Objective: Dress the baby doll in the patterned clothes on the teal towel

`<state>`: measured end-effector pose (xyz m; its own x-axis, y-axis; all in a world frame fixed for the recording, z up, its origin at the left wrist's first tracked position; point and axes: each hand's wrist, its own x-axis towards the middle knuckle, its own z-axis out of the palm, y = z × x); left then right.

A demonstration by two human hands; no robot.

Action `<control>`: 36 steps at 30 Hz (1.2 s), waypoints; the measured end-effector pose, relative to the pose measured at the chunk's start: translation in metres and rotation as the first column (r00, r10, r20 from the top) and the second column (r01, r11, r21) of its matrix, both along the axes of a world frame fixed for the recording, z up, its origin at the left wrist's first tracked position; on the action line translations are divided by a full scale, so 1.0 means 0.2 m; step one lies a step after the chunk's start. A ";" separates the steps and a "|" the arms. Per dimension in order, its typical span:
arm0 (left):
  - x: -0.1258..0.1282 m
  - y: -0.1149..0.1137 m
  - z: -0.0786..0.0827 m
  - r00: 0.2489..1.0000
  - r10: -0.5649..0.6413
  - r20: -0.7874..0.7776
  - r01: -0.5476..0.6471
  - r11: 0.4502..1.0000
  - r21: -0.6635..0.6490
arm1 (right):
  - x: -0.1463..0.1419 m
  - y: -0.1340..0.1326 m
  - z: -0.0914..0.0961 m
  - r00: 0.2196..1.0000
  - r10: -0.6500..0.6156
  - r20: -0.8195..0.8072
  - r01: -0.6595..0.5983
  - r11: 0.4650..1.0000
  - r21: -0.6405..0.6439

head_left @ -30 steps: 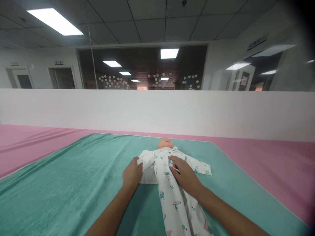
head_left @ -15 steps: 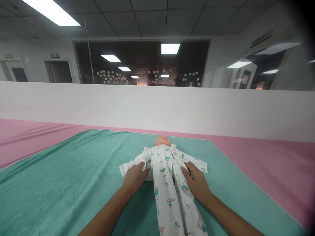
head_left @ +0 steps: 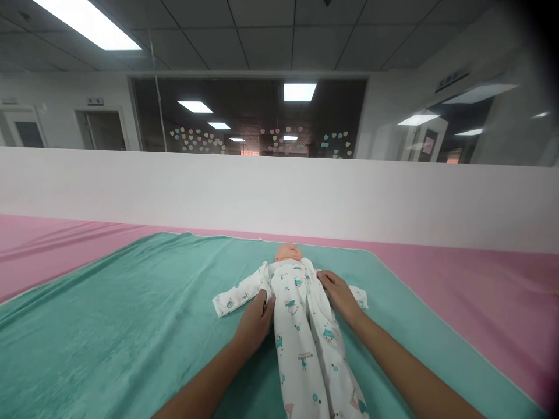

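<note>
A doll [head_left: 288, 254] in a white printed baby suit [head_left: 301, 331] lies on its back on a green blanket [head_left: 131, 326]. Its head is near the far edge of the blanket and its legs point toward the person. The blanket is spread over a pink sheet [head_left: 458, 291]. The left hand [head_left: 255, 317] is open and palm down, fingers almost straight and close together. It rests on the suit at the doll's side, just under the spread sleeve [head_left: 236, 297]. The right hand [head_left: 338, 294] is also open and flat. It lies on the other side of the chest and covers part of the other sleeve. Neither hand grips the cloth. Behind the sheet stands a low white wall [head_left: 279, 192].
</note>
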<state>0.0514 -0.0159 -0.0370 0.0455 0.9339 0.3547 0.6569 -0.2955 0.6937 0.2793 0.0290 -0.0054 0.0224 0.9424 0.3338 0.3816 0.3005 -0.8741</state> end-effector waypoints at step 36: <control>0.30 -0.04 0.16 0.965 -0.088 -0.247 0.145 0.964 0.224 | -0.25 0.32 0.10 0.891 0.170 0.421 -0.181 0.983 -0.013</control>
